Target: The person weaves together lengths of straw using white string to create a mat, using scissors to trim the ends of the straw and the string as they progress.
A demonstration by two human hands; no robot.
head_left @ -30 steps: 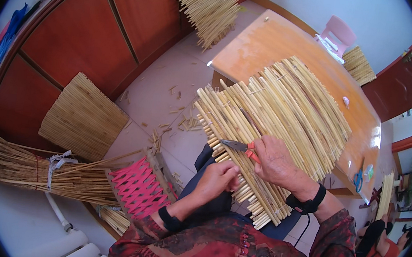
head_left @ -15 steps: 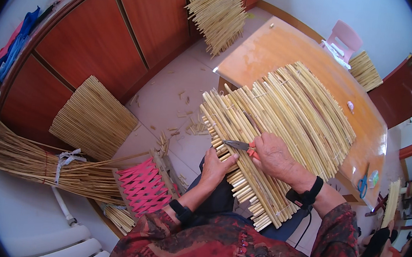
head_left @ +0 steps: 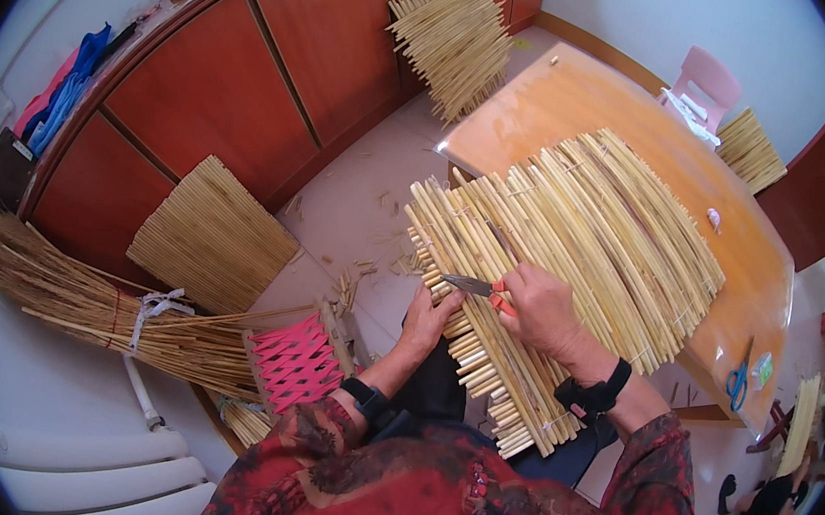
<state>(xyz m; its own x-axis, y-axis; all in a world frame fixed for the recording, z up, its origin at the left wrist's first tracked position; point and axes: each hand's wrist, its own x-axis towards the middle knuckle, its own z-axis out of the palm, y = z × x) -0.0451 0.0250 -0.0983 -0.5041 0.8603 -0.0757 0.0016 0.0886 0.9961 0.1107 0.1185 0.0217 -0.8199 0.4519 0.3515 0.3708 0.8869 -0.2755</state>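
The right hand (head_left: 538, 306) is wrapped around the orange grips of a pair of long-nose pliers (head_left: 475, 285). From that hand the pliers reach leftward, their long axis lying nearly side to side and slanting across the stalks beneath. Their steel tip comes out just beside the left hand (head_left: 423, 322), beyond its thumb, so the left hand is the nearer one to the tip. Whether the tip grips anything cannot be told.

The left hand has its thumb apart from the fingers, against the edge of the reed-stalk mat (head_left: 596, 237); whether it pinches a stalk end is unclear. The mat lies under the right hand and spreads away from it over the tabletop (head_left: 519, 108). Its stalks run from far left of the right hand to near right, while a row of short stubs juts out crosswise below, toward the left hand. Blue-handled scissors (head_left: 738, 382) lie well to the right hand's right.
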